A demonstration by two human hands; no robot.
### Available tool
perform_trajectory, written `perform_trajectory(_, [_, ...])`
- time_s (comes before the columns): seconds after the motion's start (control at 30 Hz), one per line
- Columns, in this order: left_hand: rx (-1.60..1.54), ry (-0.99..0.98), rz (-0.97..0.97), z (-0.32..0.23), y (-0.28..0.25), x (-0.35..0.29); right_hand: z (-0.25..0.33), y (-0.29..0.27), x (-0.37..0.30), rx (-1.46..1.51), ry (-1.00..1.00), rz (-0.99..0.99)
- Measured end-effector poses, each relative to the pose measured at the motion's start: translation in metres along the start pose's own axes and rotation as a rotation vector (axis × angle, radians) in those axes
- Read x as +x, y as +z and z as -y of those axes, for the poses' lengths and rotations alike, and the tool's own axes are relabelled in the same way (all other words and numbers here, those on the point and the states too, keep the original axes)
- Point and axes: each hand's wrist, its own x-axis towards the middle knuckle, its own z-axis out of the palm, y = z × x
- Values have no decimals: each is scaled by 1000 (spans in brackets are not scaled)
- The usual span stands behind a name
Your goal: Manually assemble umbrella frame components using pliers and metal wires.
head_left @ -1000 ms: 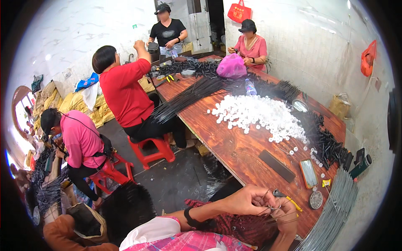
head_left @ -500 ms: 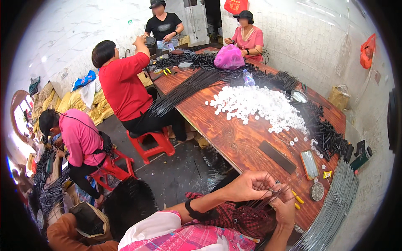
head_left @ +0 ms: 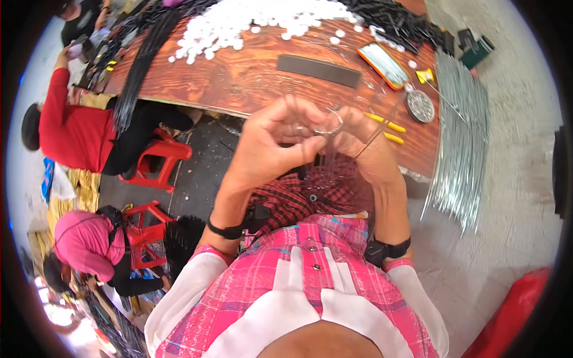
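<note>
Both hands are working together above the lap, the left hand (head_left: 271, 143) and right hand (head_left: 364, 149) pinching a small wire ring (head_left: 329, 126) between closed fingertips, a thin stiff wire that looks light, springy and best gripped at its rim

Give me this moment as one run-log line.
left hand: pinching small metal ring | right hand: at ring, thin wire by fingers | both raised at wooden table edge | yellow-handled pliers on table
</note>
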Motion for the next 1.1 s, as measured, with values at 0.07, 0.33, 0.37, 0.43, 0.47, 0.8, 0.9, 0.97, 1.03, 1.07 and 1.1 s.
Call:
perform_trajectory(0.07, [-14, 35, 13, 1, 4, 1, 1, -6, -1, 25, 5, 167])
perform_trajectory(0.33, [-121, -72, 77, 16, 3, 2, -11, -20, -11, 99, 43, 189])
perform_trajectory(0.37, [-143, -79, 93, 15, 3, 3, -10, -20, -12, 124, 40, 174])
perform_trajectory(0.43, [-142, -74, 102, 15, 0, 7, -8, -19, -7, 147, 43, 158])
perform_trajectory(0.47, [-141, -69, 113, 15, -1, 8, -6, -19, -5, 152, 38, 164])
perform_trajectory(0.8, [-122, -16, 88, 2, 8, 8, 4, -20, -4, 199, -54, 289])
perform_trajectory(0.9, [-8, 37, 74, 0, 19, 9, 2, -26, -5, 128, -4, 233])
perform_trajectory(0.97, [-27, 11, 41, 9, 18, 7, -10, -27, -7, 112, 10, 187])
perform_trajectory(1.03, [-33, -45, -19, 16, 15, 2, -9, -20, -11, 97, 42, 115])
perform_trajectory(1.07, [-32, -44, -18, 17, 15, 2, -9, -17, -8, 98, 41, 115])
perform_trajectory(1.1, [-31, -30, -39, 18, 15, 2, -9, -16, -6, 91, -6, 133])
